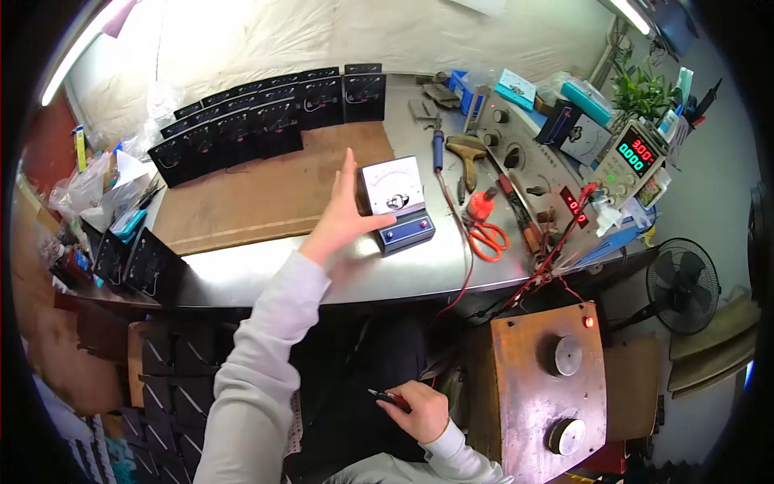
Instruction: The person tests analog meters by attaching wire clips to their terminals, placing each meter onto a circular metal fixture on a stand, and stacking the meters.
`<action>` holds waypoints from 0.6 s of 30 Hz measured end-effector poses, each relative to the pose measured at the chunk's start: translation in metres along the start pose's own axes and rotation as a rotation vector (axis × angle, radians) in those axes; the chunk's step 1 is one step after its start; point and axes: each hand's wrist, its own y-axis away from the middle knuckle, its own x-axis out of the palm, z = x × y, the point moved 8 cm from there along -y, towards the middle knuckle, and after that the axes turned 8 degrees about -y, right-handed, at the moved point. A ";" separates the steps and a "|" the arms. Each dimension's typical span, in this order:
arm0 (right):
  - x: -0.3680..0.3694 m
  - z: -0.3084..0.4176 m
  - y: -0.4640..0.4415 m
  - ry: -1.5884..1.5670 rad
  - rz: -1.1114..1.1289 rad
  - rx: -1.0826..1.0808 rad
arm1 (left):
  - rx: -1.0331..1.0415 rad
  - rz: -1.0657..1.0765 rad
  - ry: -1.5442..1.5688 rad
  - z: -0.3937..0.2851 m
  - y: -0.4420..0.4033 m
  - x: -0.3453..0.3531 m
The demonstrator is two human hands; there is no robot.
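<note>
A white-faced analog panel meter with a blue terminal base stands on the metal bench in front of me. My left hand is beside its left side, fingers stretched upward and thumb spread across the lower front. Whether the thumb presses on the meter I cannot tell. Low over my lap, my right hand is closed round a small dark pointed tool, its tip facing left. The palm hides most of that tool, so its kind is unclear.
Rows of black meter housings stand on a brown board. Rightward lie a soldering iron, orange-handled scissors, a red bottle and red leads. A power supply stands behind; a copper-coloured box with knobs is lower right.
</note>
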 end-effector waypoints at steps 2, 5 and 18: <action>-0.004 -0.009 0.007 0.005 -0.005 0.063 | -0.001 -0.007 -0.014 0.000 -0.002 0.011; -0.010 -0.026 0.021 0.045 -0.044 0.122 | -0.051 -0.009 -0.080 -0.036 0.021 -0.008; -0.017 0.038 -0.065 -0.171 -0.259 -0.079 | -0.069 0.269 0.221 -0.025 0.119 -0.040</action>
